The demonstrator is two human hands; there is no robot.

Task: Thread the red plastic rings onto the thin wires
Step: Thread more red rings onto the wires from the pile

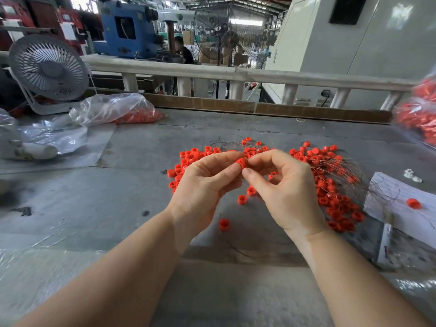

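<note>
My left hand (203, 182) pinches a red plastic ring (242, 163) between thumb and forefinger, held above the grey table. My right hand (283, 187) meets it fingertip to fingertip and pinches a thin wire (249, 160) at the ring; the wire itself is barely visible. Behind my hands lies a pile of loose red rings (195, 156). To the right spreads a bundle of thin wires carrying rings (335, 182). Three single rings (242, 199) lie below my hands.
A white desk fan (48, 68) stands at the back left beside a plastic bag of red rings (122, 112). Another bag of rings (420, 114) is at the right edge. A lined paper sheet (401, 204) with one ring lies at the right. A white railing (212, 74) bounds the table's far side.
</note>
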